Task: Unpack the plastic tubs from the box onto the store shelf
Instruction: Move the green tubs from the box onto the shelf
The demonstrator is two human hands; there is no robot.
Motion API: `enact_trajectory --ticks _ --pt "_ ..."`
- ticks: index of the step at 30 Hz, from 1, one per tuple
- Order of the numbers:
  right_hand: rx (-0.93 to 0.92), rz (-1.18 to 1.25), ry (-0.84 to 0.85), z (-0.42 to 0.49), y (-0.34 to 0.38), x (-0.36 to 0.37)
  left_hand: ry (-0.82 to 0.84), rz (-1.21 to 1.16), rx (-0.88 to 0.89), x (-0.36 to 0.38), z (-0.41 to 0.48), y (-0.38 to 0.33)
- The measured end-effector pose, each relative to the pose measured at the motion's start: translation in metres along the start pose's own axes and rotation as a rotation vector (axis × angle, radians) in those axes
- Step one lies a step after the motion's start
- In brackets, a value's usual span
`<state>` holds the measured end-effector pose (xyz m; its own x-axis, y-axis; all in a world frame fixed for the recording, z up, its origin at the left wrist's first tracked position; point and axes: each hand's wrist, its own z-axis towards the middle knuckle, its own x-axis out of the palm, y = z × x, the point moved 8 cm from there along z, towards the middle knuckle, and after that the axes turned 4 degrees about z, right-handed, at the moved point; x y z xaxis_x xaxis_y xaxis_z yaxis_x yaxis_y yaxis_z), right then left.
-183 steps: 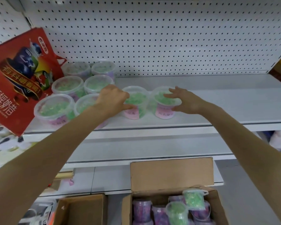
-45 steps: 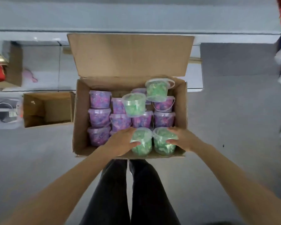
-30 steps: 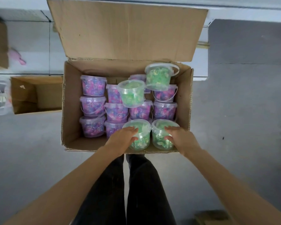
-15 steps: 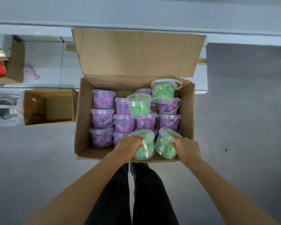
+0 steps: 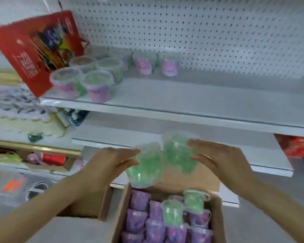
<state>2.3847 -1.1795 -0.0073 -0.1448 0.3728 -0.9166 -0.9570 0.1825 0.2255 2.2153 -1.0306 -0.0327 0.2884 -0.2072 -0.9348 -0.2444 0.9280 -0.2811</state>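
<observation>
My left hand grips a clear tub of green filling, held in the air above the open cardboard box. My right hand grips a second green tub right beside it, a little higher. Both tubs hang below the white store shelf. The box on the floor holds several purple tubs and two green tubs on top. Several tubs stand at the shelf's left and back.
A red printed carton leans at the shelf's left end. A white pegboard backs the shelf. A lower white shelf sits behind my hands. A smaller open cardboard box is left of the tub box. Mixed goods fill the left-hand shelves.
Both hands have lifted the two green tubs out of the box's near edge and raised them toward the shelf. My view has swung up from the box to the shelves.
</observation>
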Motion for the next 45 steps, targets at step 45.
enact_trajectory --ticks 45 --pt "0.498 -0.086 0.595 0.237 -0.059 0.057 0.056 0.534 -0.098 -0.034 0.214 0.128"
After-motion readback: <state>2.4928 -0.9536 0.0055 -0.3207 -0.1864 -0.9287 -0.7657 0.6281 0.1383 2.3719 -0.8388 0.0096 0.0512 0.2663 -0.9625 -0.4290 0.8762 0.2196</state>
